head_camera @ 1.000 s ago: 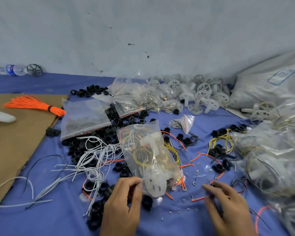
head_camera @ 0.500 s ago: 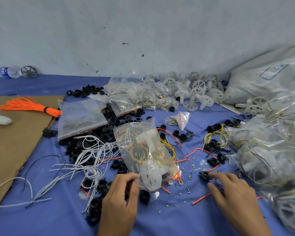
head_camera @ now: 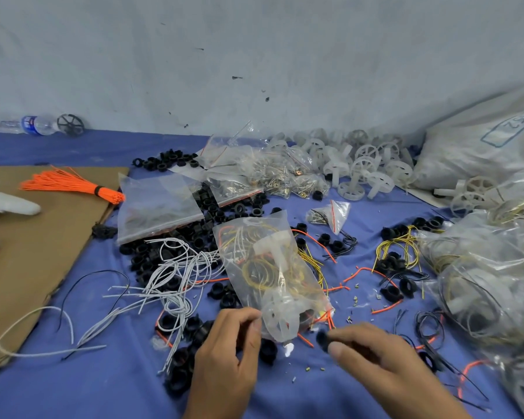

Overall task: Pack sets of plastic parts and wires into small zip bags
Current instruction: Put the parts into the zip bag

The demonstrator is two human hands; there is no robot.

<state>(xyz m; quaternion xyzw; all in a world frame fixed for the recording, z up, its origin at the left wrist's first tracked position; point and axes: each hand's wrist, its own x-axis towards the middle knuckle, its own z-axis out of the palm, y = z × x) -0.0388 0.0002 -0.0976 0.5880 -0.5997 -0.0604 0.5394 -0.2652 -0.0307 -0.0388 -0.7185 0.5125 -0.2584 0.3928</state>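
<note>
My left hand (head_camera: 224,358) pinches the near edge of a clear zip bag (head_camera: 266,267) that lies on the blue cloth. White plastic parts and yellow, white and orange wires show through the bag. My right hand (head_camera: 375,361) pinches a small black plastic ring (head_camera: 322,339) at its fingertips, just right of the bag's near end. Loose white wires (head_camera: 179,270) lie left of the bag, over black rings (head_camera: 152,258).
Flat zip bags (head_camera: 158,207) lie behind. White plastic wheels (head_camera: 363,167) pile up at the back. Filled bags (head_camera: 481,276) crowd the right side. Brown cardboard (head_camera: 28,252) with an orange wire bundle (head_camera: 73,186) covers the left. Yellow wires (head_camera: 397,246) lie centre right.
My right hand has moved left from the black rings toward the bag's near end, carrying a black ring. My left hand stays on the bag.
</note>
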